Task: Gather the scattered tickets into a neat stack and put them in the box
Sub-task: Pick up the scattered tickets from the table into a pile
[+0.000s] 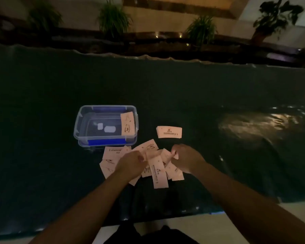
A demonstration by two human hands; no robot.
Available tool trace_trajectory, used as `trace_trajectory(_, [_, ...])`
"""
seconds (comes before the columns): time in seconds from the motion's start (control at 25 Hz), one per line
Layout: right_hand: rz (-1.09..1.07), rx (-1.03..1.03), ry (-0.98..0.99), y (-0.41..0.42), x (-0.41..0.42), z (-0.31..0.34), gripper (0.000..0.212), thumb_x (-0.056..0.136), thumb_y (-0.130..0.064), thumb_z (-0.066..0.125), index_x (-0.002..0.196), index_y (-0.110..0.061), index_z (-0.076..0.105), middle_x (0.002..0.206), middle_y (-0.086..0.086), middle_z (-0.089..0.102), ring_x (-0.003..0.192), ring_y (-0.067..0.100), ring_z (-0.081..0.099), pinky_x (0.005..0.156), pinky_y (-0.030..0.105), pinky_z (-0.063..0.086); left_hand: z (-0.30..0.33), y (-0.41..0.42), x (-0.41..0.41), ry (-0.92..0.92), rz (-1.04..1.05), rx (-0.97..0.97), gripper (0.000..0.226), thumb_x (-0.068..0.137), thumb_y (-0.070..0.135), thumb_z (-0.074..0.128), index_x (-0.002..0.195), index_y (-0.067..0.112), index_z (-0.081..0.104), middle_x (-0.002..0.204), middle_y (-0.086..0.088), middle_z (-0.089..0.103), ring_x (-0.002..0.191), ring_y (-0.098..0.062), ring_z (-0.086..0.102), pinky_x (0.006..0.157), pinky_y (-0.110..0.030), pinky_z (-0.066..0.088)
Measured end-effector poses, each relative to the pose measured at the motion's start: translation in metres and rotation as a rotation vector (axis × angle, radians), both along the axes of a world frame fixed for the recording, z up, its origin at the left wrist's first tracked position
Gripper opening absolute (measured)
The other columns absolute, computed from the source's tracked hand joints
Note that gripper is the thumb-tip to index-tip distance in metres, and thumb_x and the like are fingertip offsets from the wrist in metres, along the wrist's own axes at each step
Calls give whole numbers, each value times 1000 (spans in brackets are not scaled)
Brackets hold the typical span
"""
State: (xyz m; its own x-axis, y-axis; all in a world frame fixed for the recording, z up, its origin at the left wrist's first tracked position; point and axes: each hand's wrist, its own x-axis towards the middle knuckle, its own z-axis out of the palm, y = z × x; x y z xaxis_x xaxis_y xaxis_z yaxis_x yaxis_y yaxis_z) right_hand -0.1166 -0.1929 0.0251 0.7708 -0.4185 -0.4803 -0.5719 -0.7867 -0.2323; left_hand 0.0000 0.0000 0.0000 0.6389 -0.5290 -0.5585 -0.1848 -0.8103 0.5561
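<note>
Several pale tickets point(158, 171) lie scattered and overlapping on the dark table cover, just in front of a clear plastic box point(81, 120) with blue clips. One ticket point(128, 125) leans against the box's right inner wall. A small neat stack of tickets point(169, 132) lies apart, to the right of the box. My left hand point(128, 164) rests on the left part of the scattered pile, fingers curled over tickets. My right hand point(187, 160) pinches a ticket point(165, 155) at the pile's right side.
The dark green table cover point(218, 95) stretches wide, with a shiny wrinkled patch at the right. Its front edge runs near my body. Potted plants point(113, 18) and a dark ledge stand behind the table's far edge.
</note>
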Motion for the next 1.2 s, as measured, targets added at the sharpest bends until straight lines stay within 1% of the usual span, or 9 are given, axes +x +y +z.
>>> trace_trajectory(0.12, [-167, 89, 112, 20, 1, -28, 38, 99, -38, 63, 134, -26, 57, 121, 0, 68, 102, 16, 67, 85, 34, 59, -21, 0, -6, 130, -21, 48, 19, 101, 40, 59, 110, 25, 68, 115, 3, 67, 103, -15, 63, 86, -31, 49])
trace_trajectory(0.32, [-296, 186, 91, 37, 1, -57, 42, 97, -33, 69, 135, -19, 60, 135, 5, 68, 119, 22, 68, 95, 35, 59, -38, -18, -21, 255, 47, 92, 22, 104, 25, 58, 85, 14, 56, 126, -5, 68, 115, -22, 65, 99, -32, 49])
trace_trajectory(0.4, [-292, 200, 74, 42, 3, -65, 37, 99, -32, 67, 132, -18, 63, 133, 5, 69, 119, 22, 67, 94, 33, 55, -45, -19, -31, 277, 156, 22, 26, 95, 26, 70, 107, 6, 58, 128, -9, 66, 119, -27, 65, 92, -31, 49])
trace_trajectory(0.48, [-308, 233, 46, 42, 6, -70, 27, 102, -32, 62, 126, -20, 63, 126, 4, 71, 107, 19, 67, 83, 28, 53, -54, -18, -41, 315, 206, -44, 51, 84, 28, 77, 125, 5, 57, 122, -7, 68, 113, -29, 68, 89, -34, 53])
trace_trajectory(0.56, [-266, 284, 10, 38, 10, -66, 14, 107, -29, 55, 117, -21, 61, 117, 4, 70, 97, 17, 63, 78, 29, 51, -58, -20, -48, 341, 261, -88, 45, 82, 27, 79, 119, 6, 62, 115, -8, 71, 100, -24, 69, 90, -37, 58])
trace_trajectory(0.68, [-130, 372, -33, 19, 11, -53, 18, 109, -19, 50, 121, -19, 64, 124, 3, 67, 113, 23, 64, 92, 33, 50, -44, -33, -63, 452, 349, -93, 11, 99, 13, 66, 106, 20, 62, 109, -5, 66, 98, -17, 63, 97, -34, 55])
trace_trajectory(0.76, [-71, 407, -39, 0, 10, -44, 27, 109, -17, 51, 131, -18, 66, 136, 2, 66, 123, 24, 63, 96, 34, 52, -45, -36, -73, 534, 415, -54, 19, 98, 17, 66, 115, 26, 61, 113, 1, 65, 104, -18, 64, 101, -40, 54])
trace_trajectory(0.88, [23, 426, 27, -35, 4, -42, 28, 108, -19, 51, 132, -22, 66, 142, 4, 65, 128, 24, 62, 97, 36, 56, -42, -44, -91, 625, 513, -11, 23, 98, 26, 68, 118, 21, 59, 111, -3, 65, 99, -17, 65, 89, -36, 57])
trace_trajectory(1.2, [219, 242, 103, -88, -25, -56, 40, 99, -31, 67, 139, -31, 61, 136, -1, 57, 129, 20, 54, 99, 35, 48, -40, -68, -122, 737, 625, -40, 19, 99, 28, 65, 116, 18, 64, 120, -8, 67, 108, -24, 67, 94, -40, 56])
